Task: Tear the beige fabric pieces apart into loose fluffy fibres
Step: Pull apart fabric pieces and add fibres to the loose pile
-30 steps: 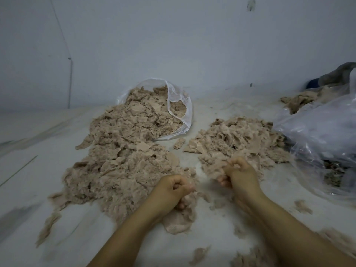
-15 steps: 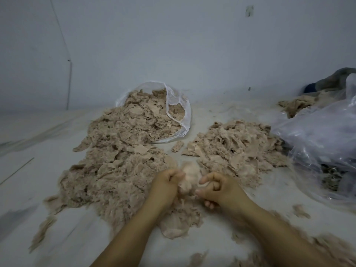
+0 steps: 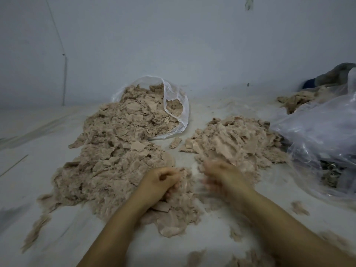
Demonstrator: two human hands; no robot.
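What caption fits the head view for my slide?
Two hands, left hand and blurred right hand, pulling beige fabric between two heaps.

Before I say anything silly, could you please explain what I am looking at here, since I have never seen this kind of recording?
There is no machine: a person works with two bare hands, and one camera worn on the head looks forward and down at them. The left hand has its fingers curled around a bit of beige fabric at the near edge of the big pile. That pile spills out of a clear plastic bag lying open near the wall. The right hand is blurred, so I cannot tell what it holds; it is at the near edge of a smaller pile. A second plastic bag lies on the right, and loose scraps dot the pale surface.
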